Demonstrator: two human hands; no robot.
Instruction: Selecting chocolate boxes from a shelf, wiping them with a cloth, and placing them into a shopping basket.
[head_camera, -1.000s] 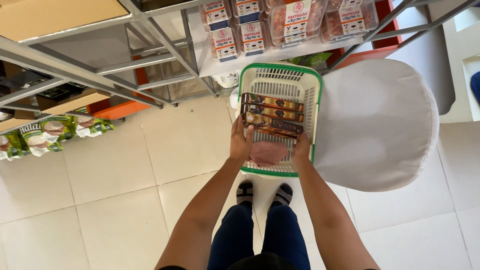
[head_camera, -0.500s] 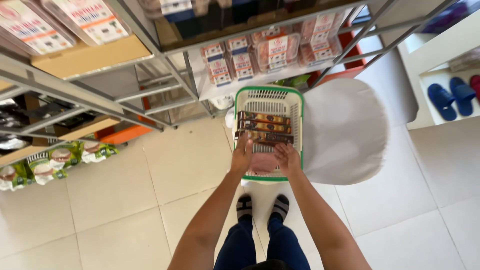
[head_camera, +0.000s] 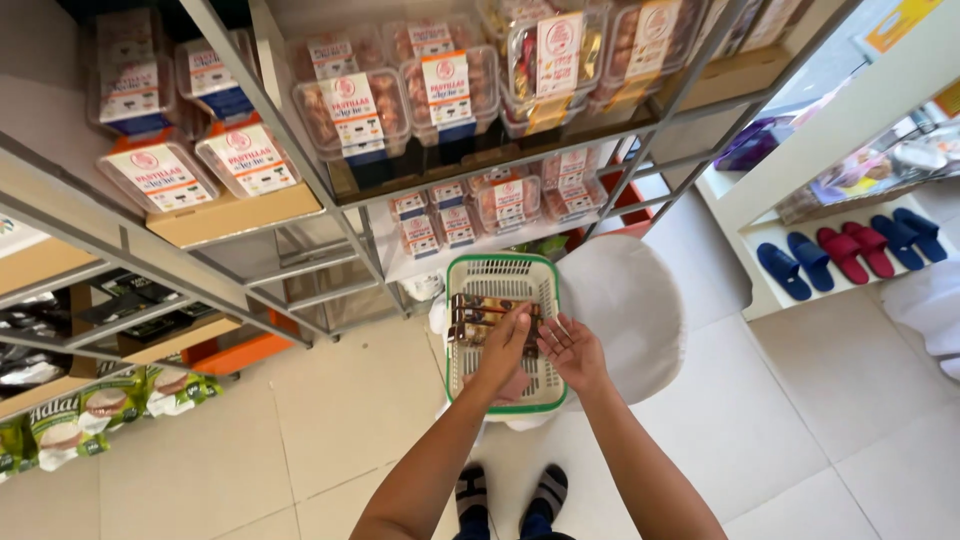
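Below, a white plastic basket with a green rim is seen from the head view, resting on a round white seat that stands on the pale tiled floor. Dark flat packets with brown pictures are laid across the middle of the basket, from its left wall toward its right wall, and something pink is seen near its near edge. The left hand is held over the middle of the basket, its fingers bent down onto the packets and touching them; whether a packet is gripped cannot be told. The right hand is held just beside it, above the basket's right wall, with the palm turned up and the fingers spread open, and nothing is held in it. Both forearms are stretched forward from the lower edge of the view, and two feet in dark striped sandals are seen on the floor under them. Behind the basket, a grey metal rack is filled with clear plastic tubs of baked goods. On the right, blue and red slippers are lined up on a low white shelf.
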